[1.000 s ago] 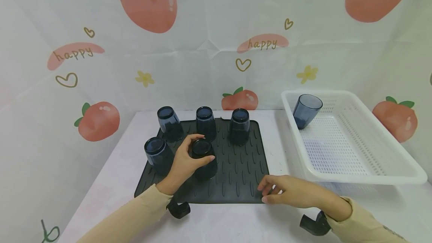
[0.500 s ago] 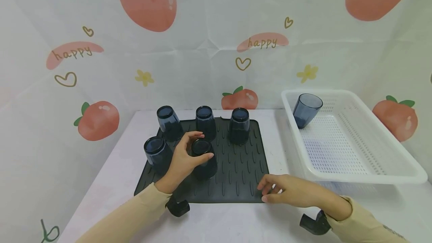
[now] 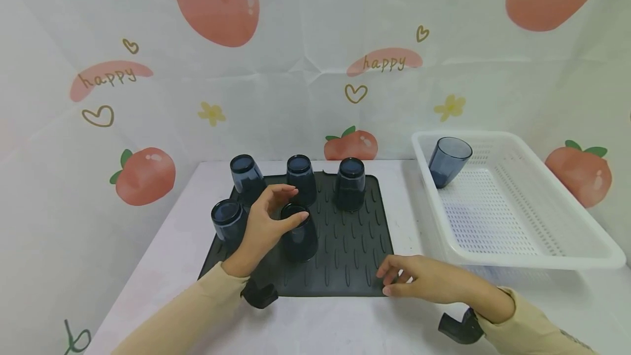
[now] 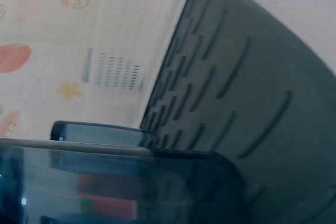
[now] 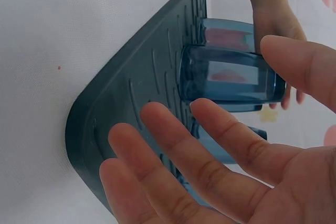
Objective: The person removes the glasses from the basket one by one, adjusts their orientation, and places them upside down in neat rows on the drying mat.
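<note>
My left hand (image 3: 266, 221) hovers at the top of an upside-down blue glass (image 3: 299, 240) in the front row of a dark drying mat (image 3: 345, 256). Its thumb and fingers are spread apart, and the thumb overlaps the glass's base in the head view. Another upturned glass (image 3: 229, 223) stands left of that hand, partly covered by it. Behind are three more upturned glasses, the left one (image 3: 246, 177), the middle one (image 3: 300, 179) and the right one (image 3: 350, 185). My right hand (image 3: 424, 278) lies at the mat's front right corner, fingers loosely bent and holding nothing.
A white perforated basket (image 3: 542, 261) stands on the right of the white table (image 3: 335, 327). One blue glass (image 3: 447, 160) leans tilted in its back left corner. A printed cloth (image 3: 296, 108) hangs behind the table.
My left hand's fingers have come off the front glass, and the hand has risen slightly up and left. The glass stays standing on the mat. My right hand has not moved.
</note>
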Demonstrator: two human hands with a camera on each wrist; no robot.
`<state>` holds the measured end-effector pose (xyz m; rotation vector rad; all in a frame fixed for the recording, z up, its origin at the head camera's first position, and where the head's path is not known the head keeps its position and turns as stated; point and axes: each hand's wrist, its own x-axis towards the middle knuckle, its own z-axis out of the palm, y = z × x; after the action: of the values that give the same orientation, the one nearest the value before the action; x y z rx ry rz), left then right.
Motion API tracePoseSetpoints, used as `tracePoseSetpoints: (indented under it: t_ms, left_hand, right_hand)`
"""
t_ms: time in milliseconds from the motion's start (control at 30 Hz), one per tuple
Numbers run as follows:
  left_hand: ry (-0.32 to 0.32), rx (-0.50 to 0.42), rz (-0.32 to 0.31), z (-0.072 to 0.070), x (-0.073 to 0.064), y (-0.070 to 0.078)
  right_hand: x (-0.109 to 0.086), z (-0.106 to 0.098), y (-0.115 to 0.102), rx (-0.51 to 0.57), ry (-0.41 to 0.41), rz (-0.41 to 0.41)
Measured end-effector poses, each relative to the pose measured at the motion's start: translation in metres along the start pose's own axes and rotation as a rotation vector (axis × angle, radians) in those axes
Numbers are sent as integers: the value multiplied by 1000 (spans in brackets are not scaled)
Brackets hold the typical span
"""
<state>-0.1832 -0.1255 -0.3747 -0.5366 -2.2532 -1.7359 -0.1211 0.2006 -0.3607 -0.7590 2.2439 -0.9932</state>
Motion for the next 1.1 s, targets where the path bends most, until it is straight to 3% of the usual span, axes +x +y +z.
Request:
tracePoseSetpoints:
  t_ms: [433, 700, 933, 1100]
  left_hand:
    - [38, 1, 86, -3, 7, 31]
    - [1, -54, 111, 7, 3, 50]
    - [-111, -91, 138, 20, -6, 55]
    - [-305, -195, 209, 28, -11, 55]
  right_hand:
    - [0, 0, -1, -10, 0, -6]
    - [1, 0, 0, -1, -5, -12]
    - [2, 0, 2, 7, -6, -7]
    - [2, 0, 2, 6, 0, -15]
